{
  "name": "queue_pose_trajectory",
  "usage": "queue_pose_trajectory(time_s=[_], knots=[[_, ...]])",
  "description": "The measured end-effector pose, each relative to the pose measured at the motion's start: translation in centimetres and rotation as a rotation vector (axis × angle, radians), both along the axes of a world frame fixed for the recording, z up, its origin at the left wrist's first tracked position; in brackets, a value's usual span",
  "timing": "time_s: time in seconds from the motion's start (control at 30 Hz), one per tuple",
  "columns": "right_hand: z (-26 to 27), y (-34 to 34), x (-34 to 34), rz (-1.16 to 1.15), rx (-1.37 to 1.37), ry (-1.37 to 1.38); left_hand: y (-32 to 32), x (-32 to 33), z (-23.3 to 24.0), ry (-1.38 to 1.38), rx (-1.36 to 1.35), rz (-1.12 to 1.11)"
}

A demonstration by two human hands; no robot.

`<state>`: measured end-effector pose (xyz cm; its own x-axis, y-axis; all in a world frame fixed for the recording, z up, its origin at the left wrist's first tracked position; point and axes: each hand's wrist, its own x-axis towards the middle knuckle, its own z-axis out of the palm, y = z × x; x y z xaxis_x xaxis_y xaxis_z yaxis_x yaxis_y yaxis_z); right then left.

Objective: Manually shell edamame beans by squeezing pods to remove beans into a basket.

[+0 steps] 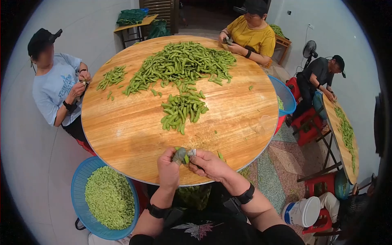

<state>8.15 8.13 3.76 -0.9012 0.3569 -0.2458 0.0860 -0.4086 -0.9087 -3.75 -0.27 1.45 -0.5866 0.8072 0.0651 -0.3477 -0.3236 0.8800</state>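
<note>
My left hand [169, 170] is at the near edge of the round wooden table [239, 101], with grey wrapping on its fingers. It grips a green soybean pod [186, 158]. From the right, my right hand [209, 165] pinches at the same pod, its fingers curled and a whitish band at one fingertip. The fingers hide most of the pod. Beyond my hands lies a small heap of pods [183, 111], which trails into a large pile [183, 62] at the far side. A few loose pods [221, 156] rest just past my right hand.
A blue basket of shelled beans [108, 199] stands below left. A clear plastic cup [264, 125] sits at the table's right. Co-workers sit at left [58, 82] and far right [252, 33]. Another blue basket [283, 95], a white bucket [301, 211] and a second table [343, 134] are at right.
</note>
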Motion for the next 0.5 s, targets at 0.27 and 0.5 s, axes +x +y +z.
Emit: queue_pose_trajectory(time_s=[0.27, 0.5], knots=[[-0.2, 0.0, 0.6, -0.008, -0.186, 0.031, -0.4, 0.1, 0.7, -0.284, 0.117, -0.226], [-0.6, 0.4, -0.7, -0.403, 1.087, -0.15, 1.2, 1.2, 0.9, 0.003, -0.147, 0.073]])
